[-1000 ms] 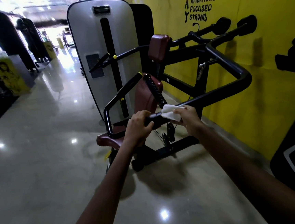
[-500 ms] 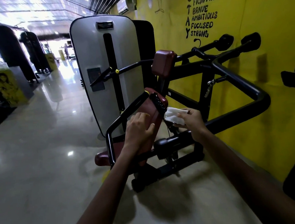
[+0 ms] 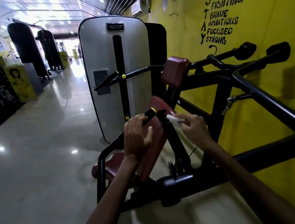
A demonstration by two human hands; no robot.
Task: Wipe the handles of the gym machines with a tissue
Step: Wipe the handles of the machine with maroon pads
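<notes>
- Right hand (image 3: 194,127) pinches the tissue (image 3: 175,118) against the black handle (image 3: 163,116), beside the maroon pad (image 3: 154,134).
- Left hand (image 3: 137,136) rests on the yellow-capped grip (image 3: 148,115), fingers loosely curled round it (contact partly hidden).
- Judgement: wrap tissue fully round, stroke lengthwise, steady the frame.

Take the weight-stack shroud (image 3: 104,76) as your landmark. The machine's frame (image 3: 267,105) stands to its right, against the wall (image 3: 268,12). The upper pad (image 3: 175,72) sits just right of the shroud, with the back pad (image 3: 153,143) below and nearer to you. Your left hand (image 3: 136,139) rests on a handle (image 3: 149,116) in front of the shroud; your right hand (image 3: 194,127), beside it, holds the tissue (image 3: 175,119) against the neighbouring bar (image 3: 172,136). Punch bags (image 3: 25,45) hang far left of the shroud.
</notes>
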